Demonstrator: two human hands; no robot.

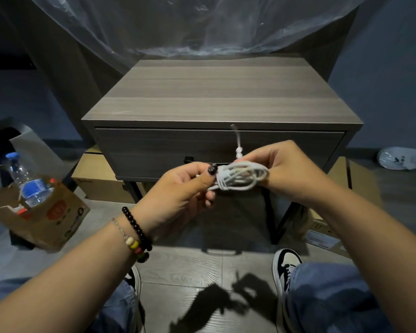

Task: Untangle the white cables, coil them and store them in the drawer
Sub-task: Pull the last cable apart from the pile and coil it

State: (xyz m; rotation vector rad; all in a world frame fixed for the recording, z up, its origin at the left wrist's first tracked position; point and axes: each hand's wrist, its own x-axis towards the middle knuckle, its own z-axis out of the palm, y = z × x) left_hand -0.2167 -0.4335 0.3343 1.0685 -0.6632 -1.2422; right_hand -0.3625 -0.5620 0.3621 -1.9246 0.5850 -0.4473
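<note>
1. We are holding a coiled white cable (240,176) in mid-air, in front of the shut drawer (154,150) of the table (216,92).
2. Our left hand (180,188) is pinching the coil's wrapped end, thumb on top.
3. Our right hand (291,169) is gripping the coil's other side, fingers curled around the loops.
4. A beaded pull (238,150) is hanging at the drawer front.

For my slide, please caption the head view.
Both hands hold a coiled white cable before the closed drawer.
</note>
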